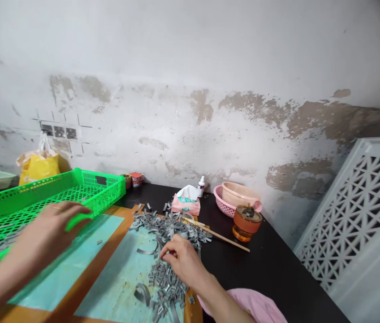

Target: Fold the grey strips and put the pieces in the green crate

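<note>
My left hand (pixel 53 229) is over the near side of the green crate (pixel 101 190), blurred, with thumb and fingers apart and nothing seen between them. Grey strips lie inside the crate. At the centre, my right hand (pixel 181 260) is at the pile of grey strips (pixel 156 226) and small grey pieces (pixel 168 287), its thumb and index finger pinched together. Whatever is between those fingertips is too small to make out. Both piles rest on a pale green sheet (pixel 109 273) taped with brown strips.
Beyond the strips stand a tissue pack (pixel 186 205) and a white bottle (pixel 201 186). Pink baskets (pixel 240 195), an amber jar (pixel 246 223) and a wooden stick (pixel 226 238) are at the right. A yellow bag (pixel 40 168) stands behind the crate.
</note>
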`<state>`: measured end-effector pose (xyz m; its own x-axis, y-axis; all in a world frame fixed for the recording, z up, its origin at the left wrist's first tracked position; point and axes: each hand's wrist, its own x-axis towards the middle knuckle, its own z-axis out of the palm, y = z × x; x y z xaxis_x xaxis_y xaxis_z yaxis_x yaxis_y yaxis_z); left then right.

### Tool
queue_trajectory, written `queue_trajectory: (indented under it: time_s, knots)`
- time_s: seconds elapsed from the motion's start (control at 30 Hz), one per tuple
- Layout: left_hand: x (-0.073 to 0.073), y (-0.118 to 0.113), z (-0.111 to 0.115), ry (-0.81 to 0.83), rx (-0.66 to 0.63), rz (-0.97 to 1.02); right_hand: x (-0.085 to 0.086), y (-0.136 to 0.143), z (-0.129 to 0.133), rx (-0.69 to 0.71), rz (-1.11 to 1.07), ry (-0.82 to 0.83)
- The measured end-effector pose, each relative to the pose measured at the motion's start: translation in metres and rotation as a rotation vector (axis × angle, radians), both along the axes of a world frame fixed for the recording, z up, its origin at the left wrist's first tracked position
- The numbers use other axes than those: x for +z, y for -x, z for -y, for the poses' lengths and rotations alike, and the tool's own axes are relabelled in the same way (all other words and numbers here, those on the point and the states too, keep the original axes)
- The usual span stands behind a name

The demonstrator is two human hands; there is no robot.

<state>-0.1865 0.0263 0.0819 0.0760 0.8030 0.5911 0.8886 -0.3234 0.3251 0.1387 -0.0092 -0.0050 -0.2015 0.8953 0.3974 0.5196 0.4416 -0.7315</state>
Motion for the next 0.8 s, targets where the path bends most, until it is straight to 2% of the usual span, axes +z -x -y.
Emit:
queue_trajectory:
  time_s: [0.07,0.13,0.17,0.23,0.33,0.47,0.53,0.63,0.7,0.8]
  knots:
    - [-0.020,-0.058,0.018,0.220,-0.220,-0.003,0.002,0.001,0.000,0.017,-0.178,0.118]
    - [-0.043,-0.105,0.031,0.429,-0.403,-0.024,0.003,0.001,-0.002,0.070,-0.369,0.316]
    - [-0.054,-0.122,0.036,0.471,-0.425,-0.049,0.003,0.001,-0.003,0.103,-0.457,0.404]
    - [-0.071,-0.141,0.042,0.536,-0.379,-0.126,0.004,0.000,-0.004,0.154,-0.589,0.493]
    - [-0.083,-0.147,0.044,0.582,-0.339,-0.147,0.007,-0.001,-0.004,0.169,-0.674,0.485]
    - [-0.077,-0.141,0.038,0.570,-0.402,-0.022,0.018,-0.005,0.000,0.203,-0.728,0.441]
    - [-0.070,-0.142,0.033,0.590,-0.466,0.179,0.024,-0.007,0.002,0.200,-0.786,0.395]
    - [-0.060,-0.148,0.022,0.691,-0.624,0.631,0.028,-0.007,0.002,0.134,-0.852,0.364]
    - [-0.056,-0.153,0.015,0.733,-0.712,0.862,0.027,-0.006,0.001,0.111,-0.878,0.377]
    - [-0.056,-0.158,0.008,0.752,-0.696,1.045,0.021,-0.005,-0.003,0.132,-0.926,0.391]
